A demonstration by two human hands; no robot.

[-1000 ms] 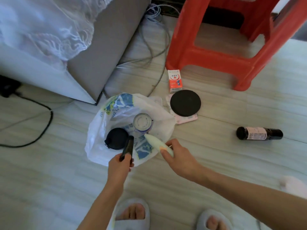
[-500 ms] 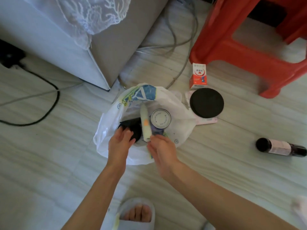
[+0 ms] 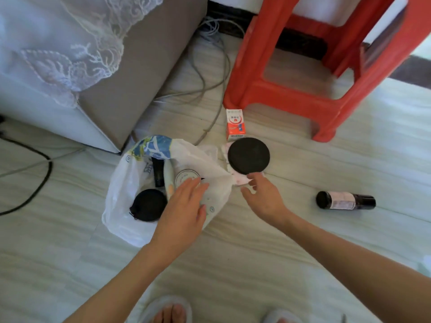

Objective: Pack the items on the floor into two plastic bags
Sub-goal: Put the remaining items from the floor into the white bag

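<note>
Fingers of both hands are now spread and empty: the left hand (image 3: 184,203) hovers over the plastic bag (image 3: 130,183), the right hand (image 3: 261,194) reaches toward the black disc (image 3: 248,156). Tube (image 3: 168,180) and black stick (image 3: 158,171), held a second ago, lie bagged; carton (image 3: 235,124) and bottle (image 3: 345,200) remain on the floor (image 3: 326,241).

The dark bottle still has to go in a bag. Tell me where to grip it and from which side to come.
Grip the dark bottle round its labelled middle, coming down from above with the right hand, which is nearer. It lies on its side on the floor, cap end toward the bag, with open floor around it, so fingers should fit across the round body. The cap end looks a less steady hold.
</note>
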